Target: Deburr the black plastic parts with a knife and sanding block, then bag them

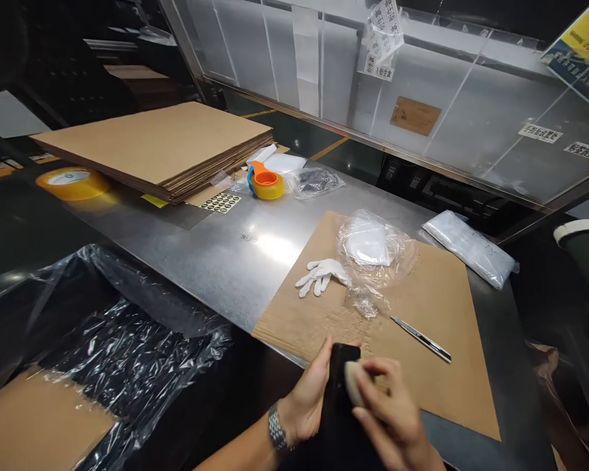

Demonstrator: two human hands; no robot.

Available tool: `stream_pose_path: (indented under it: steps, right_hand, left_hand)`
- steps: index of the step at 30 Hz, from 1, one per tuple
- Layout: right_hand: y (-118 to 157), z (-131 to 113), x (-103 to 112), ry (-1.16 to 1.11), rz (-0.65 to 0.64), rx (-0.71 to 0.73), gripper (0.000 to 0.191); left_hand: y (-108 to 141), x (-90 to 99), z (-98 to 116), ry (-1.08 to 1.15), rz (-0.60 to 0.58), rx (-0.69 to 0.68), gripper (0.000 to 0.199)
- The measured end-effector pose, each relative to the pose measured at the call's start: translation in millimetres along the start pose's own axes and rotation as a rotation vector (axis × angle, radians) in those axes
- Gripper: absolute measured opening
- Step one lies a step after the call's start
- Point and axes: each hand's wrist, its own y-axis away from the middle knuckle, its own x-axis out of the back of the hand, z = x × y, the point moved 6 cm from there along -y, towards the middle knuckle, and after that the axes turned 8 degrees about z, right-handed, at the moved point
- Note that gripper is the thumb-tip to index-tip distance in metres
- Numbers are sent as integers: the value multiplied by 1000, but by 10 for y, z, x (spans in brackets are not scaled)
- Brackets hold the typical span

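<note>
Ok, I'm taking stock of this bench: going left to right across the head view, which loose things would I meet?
Yellow tape roll, sticker sheet, tape dispenser, white glove, utility knife, clear plastic packet.

At lower centre, your left hand grips a black object; your right hand holds a pale piece at its edge.

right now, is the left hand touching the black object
Touching: the head view shows the left hand gripping the black object, thumb against one edge.
</note>
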Motion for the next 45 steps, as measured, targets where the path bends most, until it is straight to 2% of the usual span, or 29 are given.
stream_pose_path:
  steps: [2,5,7,9,12,14,16,20,23,25,27,29,34,38,41,43,45]
  right_hand:
    - [-107,-28,-60,14,-73,72,59]
    - [-171,1,-84,60,-45,34,57]
    - [-177,-44,-121,85,-79,35,55]
    - [-180,-136,-183,128,-174,67,53]
    - [-200,-206,-227,263,-251,22,49]
    - [-195,-243,-253,332,-254,-1,46]
    - [-154,-316,-316,335,-258,45,43]
    - [-21,-471,-372,253,-137,192,43]
    - [76,-421,-317,150,-68,137,53]
    - [126,-342,-264,112,-29,65,56]
    - [167,-299,-234,102,13,40,54]
    - [204,-321,-246,111,51,86,53]
    - [350,-333,-280,297,153,143,53]
    - [502,-87,-233,378,138,222,58]
    - [485,367,-101,481,215,68,59]
    - [415,692,-22,541,251,-65,54]
    - [323,950,35,575,256,-136,47]
  left_hand:
    - [28,14,-147,-64,5,65,51]
    - [46,89,-248,-172,56,104,52]
    - [40,125,-199,-149,98,36,48]
    - [36,148,-108,-130,146,-76,45]
    - [37,181,-3,-207,241,-236,44]
    - [11,196,0,-218,259,-267,42]
    - [-48,217,-51,-170,242,-197,42]
    - [-142,220,-88,-89,174,-28,45]
    - [-136,118,-34,17,41,60,49]
    - [-121,78,10,115,8,101,50]
    - [-128,103,47,183,52,101,46]
    - [-155,154,57,231,107,89,41]
    - [-197,232,6,294,163,107,40]
    - [-100,222,67,306,169,78,43]
    - [23,165,168,241,128,-6,36]
    - [91,103,216,119,91,-91,22]
    - [137,37,259,-16,66,-220,7]
